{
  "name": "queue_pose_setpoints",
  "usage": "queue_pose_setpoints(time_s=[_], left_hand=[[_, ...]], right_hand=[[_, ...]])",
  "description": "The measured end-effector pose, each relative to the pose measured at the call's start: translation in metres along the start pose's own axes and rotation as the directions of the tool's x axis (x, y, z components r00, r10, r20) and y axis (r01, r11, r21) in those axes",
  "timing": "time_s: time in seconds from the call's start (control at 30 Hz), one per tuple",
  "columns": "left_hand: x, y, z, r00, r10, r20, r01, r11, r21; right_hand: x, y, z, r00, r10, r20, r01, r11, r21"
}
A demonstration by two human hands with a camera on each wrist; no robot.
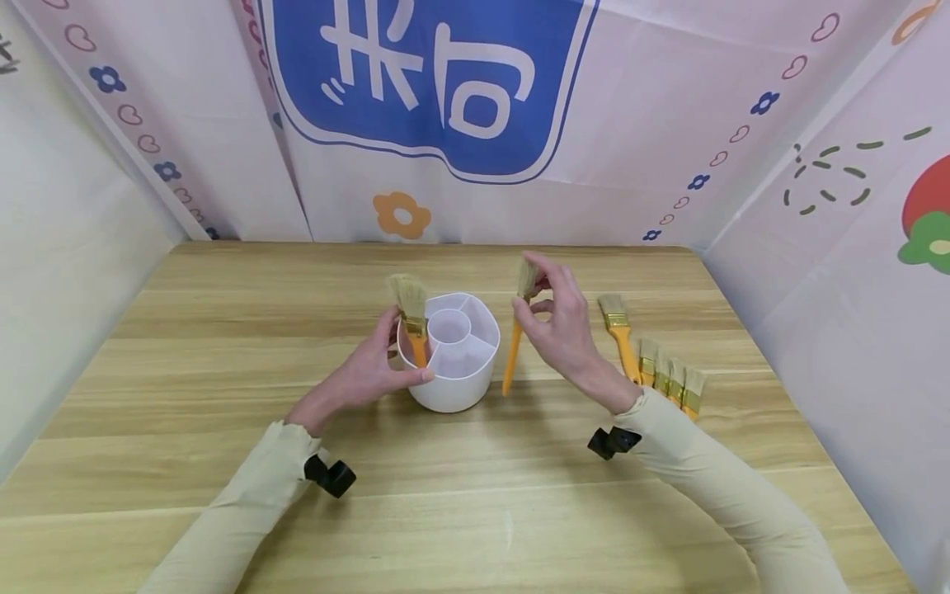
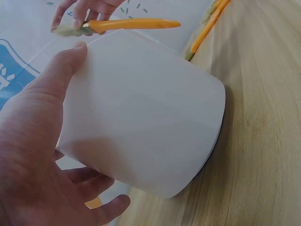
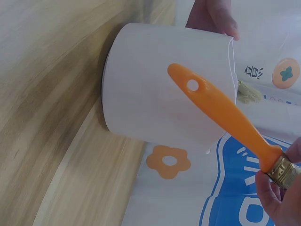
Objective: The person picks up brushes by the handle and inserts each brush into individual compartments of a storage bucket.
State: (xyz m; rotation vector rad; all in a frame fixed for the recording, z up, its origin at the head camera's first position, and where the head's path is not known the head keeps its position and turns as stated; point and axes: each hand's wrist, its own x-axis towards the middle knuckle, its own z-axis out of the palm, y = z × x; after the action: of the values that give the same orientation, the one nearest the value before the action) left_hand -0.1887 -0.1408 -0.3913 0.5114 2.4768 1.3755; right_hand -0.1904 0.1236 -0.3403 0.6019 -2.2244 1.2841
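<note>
A white round organizer (image 1: pixel 449 393) with a ring of compartments around a central cup stands on the table. My left hand (image 1: pixel 365 370) grips its left side, thumb at the near rim and fingers on the outer wall. One paintbrush (image 1: pixel 409 299) stands bristles up in the left compartment. Just right of the organizer, my right hand (image 1: pixel 562 323) pinches a second paintbrush (image 3: pixel 221 110) near its metal ferrule. Its orange handle points down beside the organizer wall, with the pale bristles up among my fingers.
On the right of the wooden table (image 1: pixel 148 396) lies a paintbrush (image 1: pixel 616 318) apart from a row of several smaller paintbrushes (image 1: pixel 675 381), partly hidden by my right forearm. A printed cloth backdrop (image 1: pixel 475 206) rises behind the table's far edge, with side panels left and right.
</note>
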Motion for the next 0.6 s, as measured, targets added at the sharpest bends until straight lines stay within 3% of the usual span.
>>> queue_pose_setpoints(time_s=[0.6], left_hand=[[-0.001, 0.0, 0.0, 1.0, 0.013, -0.001, -0.013, 1.0, -0.014]], right_hand=[[0.002, -0.012, 0.006, 0.98, -0.123, -0.154, 0.147, 0.977, 0.155]])
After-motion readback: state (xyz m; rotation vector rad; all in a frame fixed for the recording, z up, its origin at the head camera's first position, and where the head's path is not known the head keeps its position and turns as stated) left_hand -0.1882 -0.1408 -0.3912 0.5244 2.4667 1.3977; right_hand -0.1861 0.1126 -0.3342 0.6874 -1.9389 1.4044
